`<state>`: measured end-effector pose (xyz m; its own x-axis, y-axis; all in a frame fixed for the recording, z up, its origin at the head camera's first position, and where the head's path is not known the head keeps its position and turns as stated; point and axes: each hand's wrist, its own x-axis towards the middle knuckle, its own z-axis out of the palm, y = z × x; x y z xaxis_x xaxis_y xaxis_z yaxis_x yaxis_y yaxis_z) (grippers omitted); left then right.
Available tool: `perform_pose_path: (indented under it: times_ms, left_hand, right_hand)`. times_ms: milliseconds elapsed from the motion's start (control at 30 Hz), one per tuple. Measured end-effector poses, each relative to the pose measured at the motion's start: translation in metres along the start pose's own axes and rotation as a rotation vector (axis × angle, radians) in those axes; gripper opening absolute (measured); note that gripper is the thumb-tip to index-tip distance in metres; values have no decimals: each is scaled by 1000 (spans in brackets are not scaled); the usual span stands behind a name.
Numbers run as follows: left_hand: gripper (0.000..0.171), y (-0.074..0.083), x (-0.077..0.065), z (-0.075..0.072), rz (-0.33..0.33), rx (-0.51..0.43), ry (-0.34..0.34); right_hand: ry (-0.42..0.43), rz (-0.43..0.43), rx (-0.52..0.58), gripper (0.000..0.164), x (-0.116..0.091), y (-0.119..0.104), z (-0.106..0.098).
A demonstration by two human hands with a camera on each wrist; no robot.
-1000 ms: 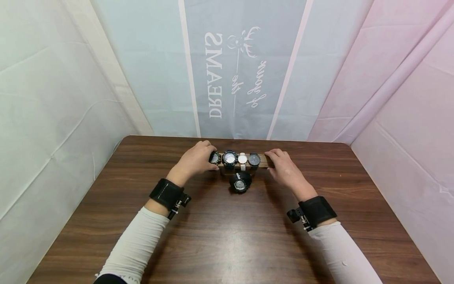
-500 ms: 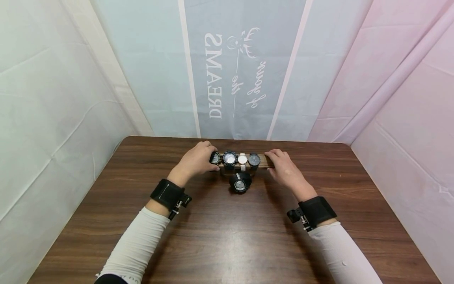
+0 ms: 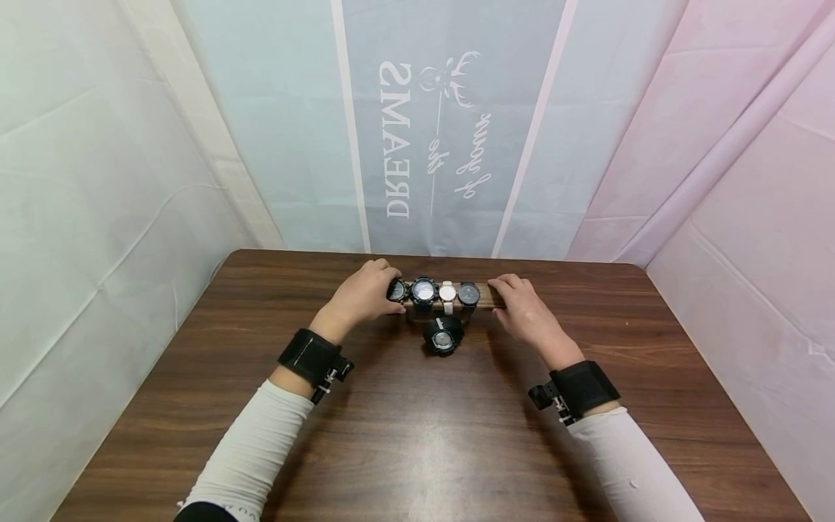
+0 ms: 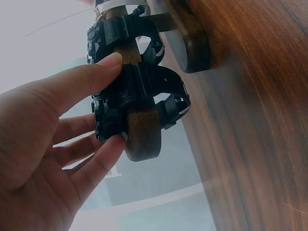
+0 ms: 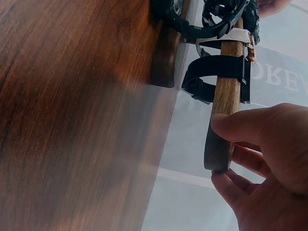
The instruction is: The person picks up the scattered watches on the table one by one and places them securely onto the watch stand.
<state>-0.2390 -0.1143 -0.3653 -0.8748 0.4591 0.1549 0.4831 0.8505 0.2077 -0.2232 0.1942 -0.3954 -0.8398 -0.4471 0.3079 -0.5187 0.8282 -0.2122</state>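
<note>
A wooden watch stand point(image 3: 485, 297) near the table's back edge carries several wristwatches on its raised bar. My left hand point(image 3: 362, 293) grips the bulky black wristwatch point(image 4: 110, 103) at the bar's left end, thumb on its strap side and fingers at its face. At the other end, my right hand point(image 3: 527, 312) pinches the bare wooden bar point(image 5: 226, 106) between thumb and fingertips. Between the hands hang another large black watch point(image 3: 424, 291), a slim white watch point(image 3: 447, 293) and a dark round-faced watch point(image 3: 468, 294). A further black watch point(image 3: 443, 337) sits lower, in front of the bar.
The stand's wooden base point(image 4: 190, 45) rests on the brown wood-grain table point(image 3: 417, 435). Close behind the stand, a pale blue cloth backdrop point(image 3: 417, 145) rises at the table's far edge. White cloth walls point(image 3: 98, 217) flank the table.
</note>
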Motion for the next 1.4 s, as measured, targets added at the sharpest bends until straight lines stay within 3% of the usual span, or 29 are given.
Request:
perform_pose_path:
  times_ms: [400,700,867,1100,1400]
  left_hand:
    - [67,2,-3,-1,-24,-5,-10]
    - [67,7,-8,-5,-13,10,10]
    - [64,18,-14,-13,6,64,39]
    - [57,38,-21,-20,83,115,80]
    - [51,63,-23,-14,150,91,7]
  right_hand:
    - [22,-3,-4,50,0,0,1]
    - [-8,11,-1,50,0,1,0]
    - [-9,6,4,50,0,0,-1]
    - [-3,6,10,50,1,0,-1]
    - [25,-5,14,49,1,2,1]
